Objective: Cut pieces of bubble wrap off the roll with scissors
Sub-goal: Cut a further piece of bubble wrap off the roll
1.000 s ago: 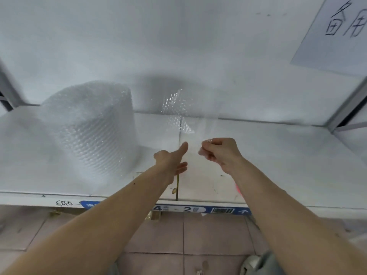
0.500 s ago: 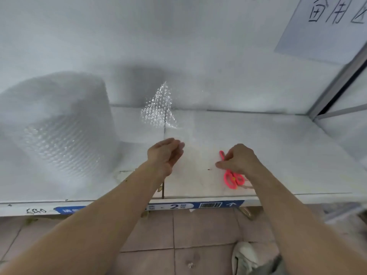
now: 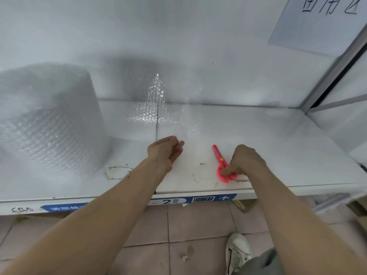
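Observation:
A big roll of bubble wrap (image 3: 45,124) stands upright at the left of the white shelf (image 3: 288,155). A clear loose sheet of bubble wrap (image 3: 153,108) runs from it to the right, rising against the back wall. My left hand (image 3: 164,151) is curled at the sheet's near edge, fingers pinched on it. The pink scissors (image 3: 218,155) lie flat on the shelf with blades closed, pointing away from me. My right hand (image 3: 246,161) grips their handles near the shelf's front edge.
A blue label strip (image 3: 202,199) runs along the shelf's front edge. A metal post (image 3: 337,66) bounds the shelf at the right, with a paper sign (image 3: 317,22) on the wall above. Below are floor tiles and my white shoe (image 3: 237,251).
My right hand let go of the sheet, dropped to the shelf and closed on the scissors' handles. My left hand turned and lowered slightly, still at the sheet's edge.

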A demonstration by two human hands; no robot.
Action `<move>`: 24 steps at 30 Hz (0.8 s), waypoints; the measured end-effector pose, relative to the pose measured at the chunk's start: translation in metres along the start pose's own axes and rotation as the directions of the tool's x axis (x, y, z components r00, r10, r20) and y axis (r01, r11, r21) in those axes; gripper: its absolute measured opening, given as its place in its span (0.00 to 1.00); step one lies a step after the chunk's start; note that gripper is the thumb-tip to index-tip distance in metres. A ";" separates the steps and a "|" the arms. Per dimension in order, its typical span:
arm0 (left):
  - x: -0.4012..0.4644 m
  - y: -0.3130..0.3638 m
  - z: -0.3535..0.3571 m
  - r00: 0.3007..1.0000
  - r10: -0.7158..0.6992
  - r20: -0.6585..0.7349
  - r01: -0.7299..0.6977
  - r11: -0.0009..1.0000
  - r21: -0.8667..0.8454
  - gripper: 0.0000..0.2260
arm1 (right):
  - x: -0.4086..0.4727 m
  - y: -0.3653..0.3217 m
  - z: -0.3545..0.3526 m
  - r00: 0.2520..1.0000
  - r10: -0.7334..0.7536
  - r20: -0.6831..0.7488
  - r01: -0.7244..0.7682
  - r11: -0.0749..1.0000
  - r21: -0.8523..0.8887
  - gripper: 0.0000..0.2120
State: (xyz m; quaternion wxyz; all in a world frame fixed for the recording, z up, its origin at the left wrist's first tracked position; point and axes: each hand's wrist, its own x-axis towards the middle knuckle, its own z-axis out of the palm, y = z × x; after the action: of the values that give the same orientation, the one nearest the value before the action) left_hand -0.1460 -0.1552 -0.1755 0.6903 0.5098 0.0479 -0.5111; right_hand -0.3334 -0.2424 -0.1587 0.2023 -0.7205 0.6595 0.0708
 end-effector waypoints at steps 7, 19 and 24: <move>-0.002 0.009 -0.009 0.999 0.022 -0.050 -0.012 0.982 0.190 0.09 | -0.001 -0.001 0.004 0.999 -0.035 0.020 0.037 0.996 -0.078 0.21; -0.006 0.027 -0.019 0.996 -0.066 0.062 0.059 0.992 0.110 0.04 | -0.013 -0.032 0.019 0.983 -0.182 -0.013 0.177 0.967 -0.181 0.17; -0.007 0.035 -0.020 0.995 -0.055 0.084 0.048 0.995 0.082 0.06 | -0.020 -0.032 0.022 0.937 -0.281 -0.210 0.305 0.948 0.092 0.12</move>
State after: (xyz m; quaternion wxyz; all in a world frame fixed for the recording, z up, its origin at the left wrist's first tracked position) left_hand -0.1137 -0.1374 -0.1580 0.6573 0.5132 0.0110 -0.5518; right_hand -0.3005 -0.2142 -0.1645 0.1891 -0.8003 0.5645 -0.0713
